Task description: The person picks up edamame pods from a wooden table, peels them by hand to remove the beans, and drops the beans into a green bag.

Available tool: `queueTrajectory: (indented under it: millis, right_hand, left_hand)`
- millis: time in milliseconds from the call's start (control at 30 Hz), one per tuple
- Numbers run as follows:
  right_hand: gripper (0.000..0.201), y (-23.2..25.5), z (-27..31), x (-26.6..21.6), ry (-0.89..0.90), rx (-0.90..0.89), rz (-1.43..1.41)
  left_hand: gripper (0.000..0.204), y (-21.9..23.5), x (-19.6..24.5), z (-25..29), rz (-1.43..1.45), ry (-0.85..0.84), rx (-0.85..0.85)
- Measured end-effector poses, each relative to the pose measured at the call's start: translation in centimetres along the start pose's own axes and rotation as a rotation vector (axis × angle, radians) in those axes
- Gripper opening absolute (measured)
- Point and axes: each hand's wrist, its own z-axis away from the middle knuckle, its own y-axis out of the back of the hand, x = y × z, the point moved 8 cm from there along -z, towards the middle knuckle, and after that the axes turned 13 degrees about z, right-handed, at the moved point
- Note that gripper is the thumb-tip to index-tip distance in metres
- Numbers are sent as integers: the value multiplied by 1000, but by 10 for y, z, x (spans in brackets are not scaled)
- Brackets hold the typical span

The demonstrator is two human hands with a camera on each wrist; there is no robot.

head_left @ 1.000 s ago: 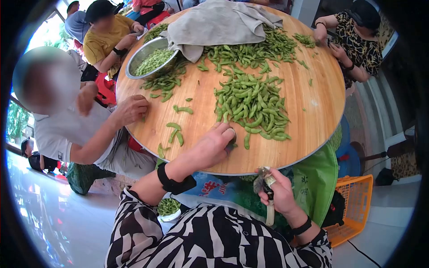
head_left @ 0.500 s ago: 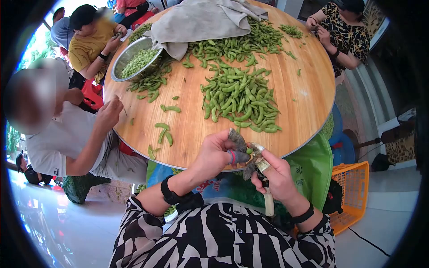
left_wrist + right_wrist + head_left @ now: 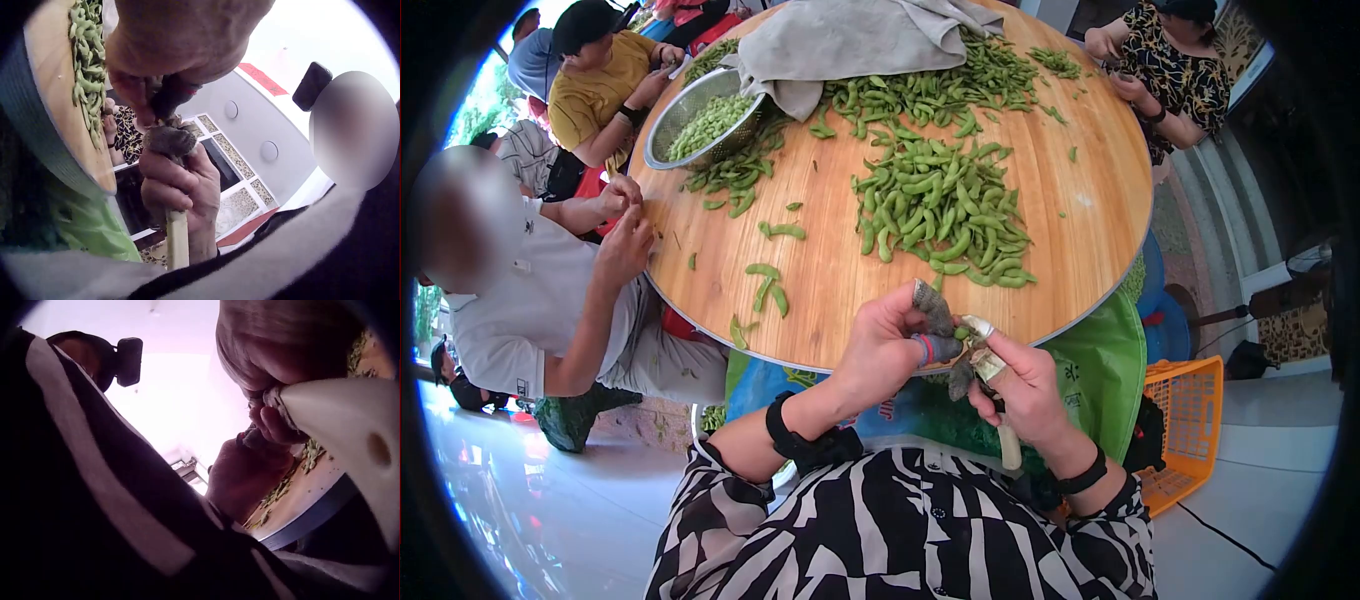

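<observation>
My left hand, with grey covers on its thumb and a finger, pinches a green soybean pod just off the table's near edge. My right hand grips a tool with a pale handle, the handle's end sticking out below the palm. Fingers hide the tool's working end, so I cannot tell its kind. Both hands meet at the pod, fingertips close together. In the right wrist view the handle shows a hole near its end. A heap of soybean pods lies on the table beyond my hands.
The round wooden table also bears a metal colander of shelled beans and a grey cloth over more pods. People sit at the left and far right. A green bag hangs at the near edge; an orange crate stands right.
My left hand came back from the pod heap to my right hand with a pod. Since half a second ago both hands have stayed together, shifting slightly. The person at left brought both hands together.
</observation>
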Motion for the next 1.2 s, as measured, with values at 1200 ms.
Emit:
queueTrajectory:
  millis: [1200]
  right_hand:
    - [39,0,-3,0,31,54,-81]
  left_hand:
    - [26,-7,4,4,11,-93,7]
